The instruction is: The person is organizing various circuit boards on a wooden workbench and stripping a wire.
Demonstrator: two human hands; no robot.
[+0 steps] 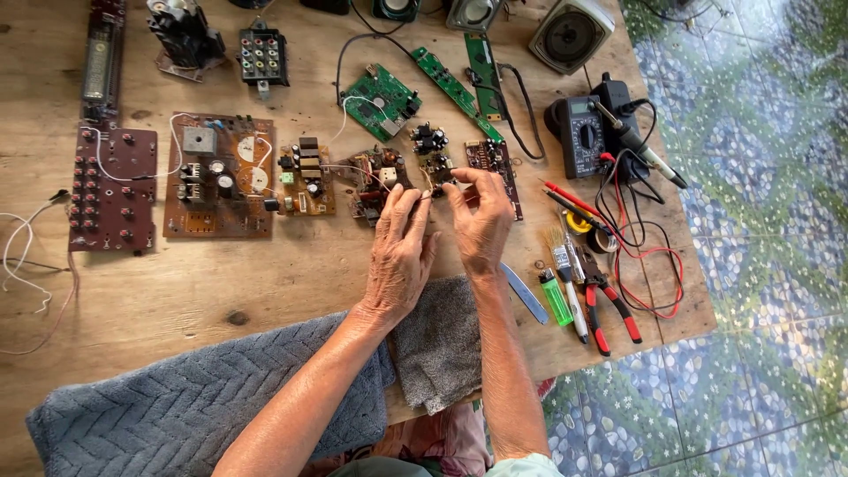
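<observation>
**Small circuit board held at tabletop centre**

Left hand (399, 252) and right hand (481, 221): both grips pinched on small circuit board (436, 168), raised off wooden tabletop (265, 274), apparently for close inspection. Grey towel (437, 340) at near edge, seemingly as padding. Multimeter (583, 132) toward far right corner. Patterned tile floor (760, 221) to the right.

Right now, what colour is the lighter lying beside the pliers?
Bright green; the lighter lies left of the red-handled pliers, clearest in the head view.
</observation>
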